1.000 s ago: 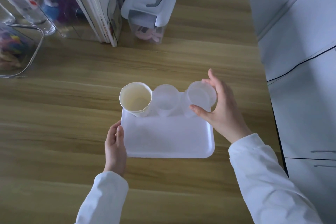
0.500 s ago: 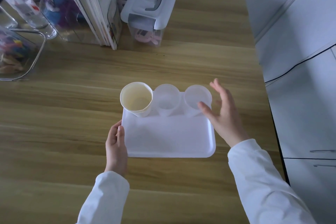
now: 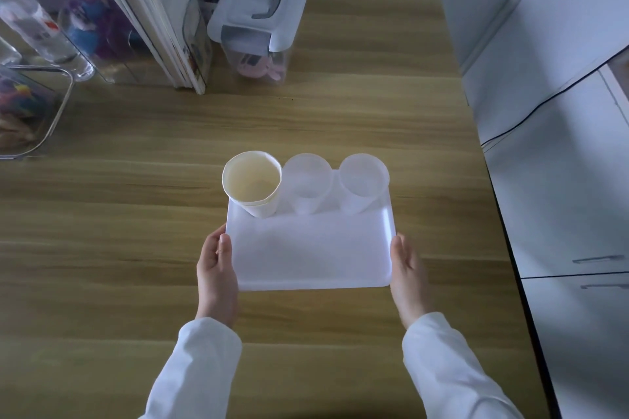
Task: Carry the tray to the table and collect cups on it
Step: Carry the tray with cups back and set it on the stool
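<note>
A white rectangular tray point(image 3: 311, 253) lies on the wooden table point(image 3: 119, 207). Three cups stand in a row along its far edge: a white paper cup point(image 3: 253, 184) on the left, a clear plastic cup point(image 3: 308, 182) in the middle and a second clear plastic cup point(image 3: 362, 182) on the right. My left hand point(image 3: 216, 274) grips the tray's left edge with the thumb on the rim. Against the tray's right edge rests my right hand point(image 3: 406, 274), fingers curled under the rim.
At the back of the table stand a row of books point(image 3: 166, 20), a clear box with a white handled lid point(image 3: 257, 17), a plastic bottle point(image 3: 37, 27) and a clear bin of colourful items point(image 3: 23, 112). White cabinets point(image 3: 558, 133) border the table's right edge.
My right hand let go of the right clear cup, which now stands on the tray, and moved back to take hold of the tray's right edge. The left hand stayed on the left edge.
</note>
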`<state>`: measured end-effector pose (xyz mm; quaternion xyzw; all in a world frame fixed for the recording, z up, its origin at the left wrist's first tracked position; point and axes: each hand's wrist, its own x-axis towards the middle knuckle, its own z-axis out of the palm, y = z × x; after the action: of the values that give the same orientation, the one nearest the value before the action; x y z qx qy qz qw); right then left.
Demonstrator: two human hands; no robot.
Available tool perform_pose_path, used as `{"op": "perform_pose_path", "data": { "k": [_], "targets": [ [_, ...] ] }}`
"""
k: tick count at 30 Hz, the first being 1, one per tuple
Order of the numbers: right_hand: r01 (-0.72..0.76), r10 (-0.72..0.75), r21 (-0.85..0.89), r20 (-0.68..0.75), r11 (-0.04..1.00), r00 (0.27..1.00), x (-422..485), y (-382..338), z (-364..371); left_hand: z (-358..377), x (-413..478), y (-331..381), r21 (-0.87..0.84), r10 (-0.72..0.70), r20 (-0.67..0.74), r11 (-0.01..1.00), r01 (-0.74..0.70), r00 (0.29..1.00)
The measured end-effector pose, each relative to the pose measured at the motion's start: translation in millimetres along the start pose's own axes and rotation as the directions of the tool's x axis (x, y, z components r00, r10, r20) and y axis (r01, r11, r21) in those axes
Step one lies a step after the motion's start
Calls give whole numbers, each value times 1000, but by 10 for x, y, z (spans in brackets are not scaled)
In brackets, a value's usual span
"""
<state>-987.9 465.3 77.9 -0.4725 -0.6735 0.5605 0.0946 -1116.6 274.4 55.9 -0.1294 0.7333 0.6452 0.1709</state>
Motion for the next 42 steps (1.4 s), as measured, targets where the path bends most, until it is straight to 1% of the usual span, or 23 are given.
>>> {"op": "perform_pose_path", "data": {
  "k": [3, 5, 10, 12, 16, 20, 22, 24, 26, 28, 34, 37, 39, 42],
  "targets": [
    [-43, 46, 56, -50, 997, 998, -25, 41, 15, 17, -53, -24, -1, -16, 16, 1000, 16, 1000],
    [-46, 52, 77, -84, 996, 995, -48, 42, -4, 25, -91, -37, -1, -15, 18, 1000, 15, 1000],
    [-82, 93, 125, -88, 989, 992, -107, 54, -49, 9, -188, -59, -34, -21, 66, 999, 23, 998],
    [-96, 111, 133, -111, 986, 988, -155, 75, -59, -13, -210, -60, -48, -32, 104, 998, 38, 994],
    [-110, 139, 149, -201, 983, 970, -343, 105, -61, -41, -228, -12, -55, -50, 213, 997, 63, 976],
    [-145, 200, 212, -266, 966, 943, -629, 118, -35, -93, -184, 48, -18, -1, 312, 1000, 7, 950],
    [-147, 221, 233, -332, 961, 917, -823, 141, -2, -141, -174, 39, 13, 15, 371, 1000, -22, 928],
    [-131, 213, 218, -415, 967, 884, -1021, 167, 59, -205, -169, 51, 29, 40, 429, 998, -58, 903],
    [-124, 223, 247, -432, 961, 874, -1225, 240, 157, -273, -175, 59, 71, 33, 494, 994, -78, 869],
    [-124, 241, 279, -438, 952, 866, -1343, 316, 191, -291, -215, 59, 97, 34, 522, 990, -98, 852],
    [-119, 351, 431, -513, 895, 784, -1934, 535, 167, -293, -454, -5, 190, -44, 645, 976, -105, 763],
    [-117, 427, 497, -575, 860, 698, -2210, 716, 89, -199, -679, -69, 235, -70, 702, 962, -138, 708],
    [-103, 458, 518, -626, 849, 631, -2395, 890, 30, -141, -843, -156, 240, -82, 764, 957, -163, 641],
    [-62, 482, 538, -691, 841, 538, -2696, 1164, -74, -53, -1128, -283, 263, -113, 822, 945, -196, 558]
  ]
}}
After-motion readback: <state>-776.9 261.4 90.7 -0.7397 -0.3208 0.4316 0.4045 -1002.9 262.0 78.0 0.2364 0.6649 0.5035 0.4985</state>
